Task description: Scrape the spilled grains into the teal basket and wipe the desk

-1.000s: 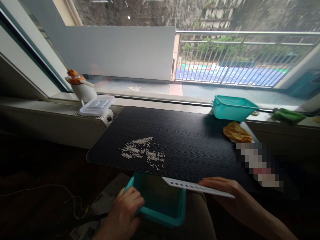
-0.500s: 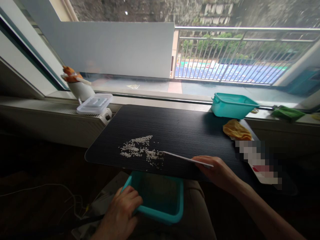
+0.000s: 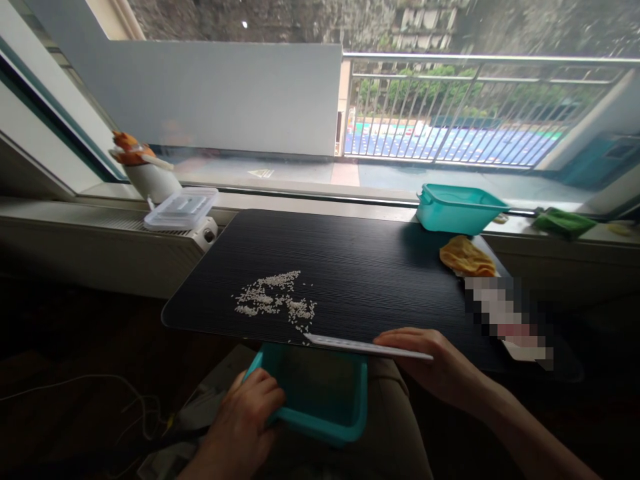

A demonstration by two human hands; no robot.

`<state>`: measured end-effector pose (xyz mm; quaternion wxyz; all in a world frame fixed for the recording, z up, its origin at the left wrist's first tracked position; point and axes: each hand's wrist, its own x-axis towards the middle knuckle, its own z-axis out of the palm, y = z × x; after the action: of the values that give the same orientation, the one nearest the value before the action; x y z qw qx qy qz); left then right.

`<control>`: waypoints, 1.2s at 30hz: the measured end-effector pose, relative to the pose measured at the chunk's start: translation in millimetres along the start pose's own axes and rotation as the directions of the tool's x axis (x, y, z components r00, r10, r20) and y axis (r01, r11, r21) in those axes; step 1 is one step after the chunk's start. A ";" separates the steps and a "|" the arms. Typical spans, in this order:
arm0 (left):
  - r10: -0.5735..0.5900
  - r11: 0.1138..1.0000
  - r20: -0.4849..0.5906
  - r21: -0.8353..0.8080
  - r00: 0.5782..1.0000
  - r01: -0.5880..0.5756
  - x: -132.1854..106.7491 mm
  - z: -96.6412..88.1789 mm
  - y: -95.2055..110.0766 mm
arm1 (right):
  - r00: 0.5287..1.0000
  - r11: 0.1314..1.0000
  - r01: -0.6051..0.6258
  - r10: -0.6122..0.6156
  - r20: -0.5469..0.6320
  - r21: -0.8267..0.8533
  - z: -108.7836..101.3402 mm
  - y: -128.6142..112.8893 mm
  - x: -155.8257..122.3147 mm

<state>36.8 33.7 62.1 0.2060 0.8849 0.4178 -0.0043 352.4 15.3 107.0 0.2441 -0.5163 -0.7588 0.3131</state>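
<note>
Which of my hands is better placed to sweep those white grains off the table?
Probably your right hand: it holds a white strip at the near edge of the table, tip close to the grains. Your left hand grips the teal tub below.

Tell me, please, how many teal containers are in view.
2. One teal container is held by the left hand at the near edge of the black table; a second teal container is at its far right corner. Others could be hidden underneath.

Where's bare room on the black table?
Free: middle of the table, between grains and yellow cloth; far strip, left of the far bin. Crowded: right side, yellow cloth and blurred item; near edge, right hand and white card.
</note>
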 end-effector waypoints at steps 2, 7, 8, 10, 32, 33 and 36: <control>-0.015 1.000 0.011 -0.009 1.000 0.015 -0.1 -0.7 1.1 | 0.999 0.999 0.037 -0.038 -0.021 -0.018 2.9 1.9 15.9; -0.082 0.997 0.065 0.012 0.994 0.082 -3.9 -6.3 2.9 | 0.994 0.992 0.105 -0.107 -0.030 -0.062 14.0 5.5 49.6; -0.091 0.996 0.071 0.019 0.993 0.090 -4.9 -7.1 2.5 | 0.993 0.991 0.115 -0.118 -0.031 -0.065 15.3 5.8 52.8; -0.103 0.995 0.069 0.022 0.992 0.102 -6.5 -7.6 1.0 | 0.991 0.990 0.127 -0.129 -0.029 -0.069 16.3 6.0 55.3; -0.064 0.997 0.024 -0.038 0.998 0.065 -4.2 -3.4 -6.0 | 0.974 0.965 0.224 -0.228 -0.013 -0.136 26.4 -3.8 59.7; -0.071 0.997 0.025 -0.033 0.997 0.072 -5.6 -3.1 -6.9 | 0.974 0.965 0.225 -0.228 -0.004 -0.135 28.5 -3.6 61.1; -0.070 0.997 0.008 -0.040 0.997 0.071 -10.8 -0.4 -11.8 | 0.974 0.969 0.225 -0.220 0.052 -0.107 29.8 -5.7 55.2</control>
<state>20.9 32.5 60.1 0.2250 0.8652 0.4480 -0.0062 309.0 58.8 93.3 0.2330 -0.4344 -0.8331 0.2510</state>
